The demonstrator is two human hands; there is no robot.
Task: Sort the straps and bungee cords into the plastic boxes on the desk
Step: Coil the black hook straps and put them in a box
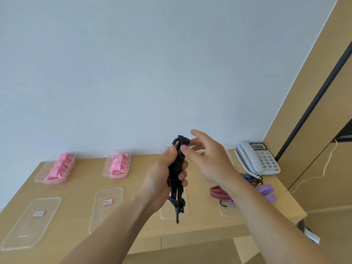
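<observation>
Black bungee cord (176, 168) is bunched upright in my left hand (160, 180) above the desk (80, 180), fingers wrapped tight round its middle. A hook pokes out the top and the ends dangle below. My right hand (207, 159) is spread loose beside it, thumb touching the cord up high. Pink straps (59, 166) fill two boxes (105, 171) along the back edge, with lids (28, 231) near the front edge. A red striped cord (217, 193), purple strap (266, 190) and phone (257, 159) sit toward the right end.

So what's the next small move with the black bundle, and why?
Probably lower the black bungee cord, which the left hand grips upright, into a box without pink straps: both boxes at back left already hold those. The right hand is open by its top hook, so the bundle looks ready.
</observation>
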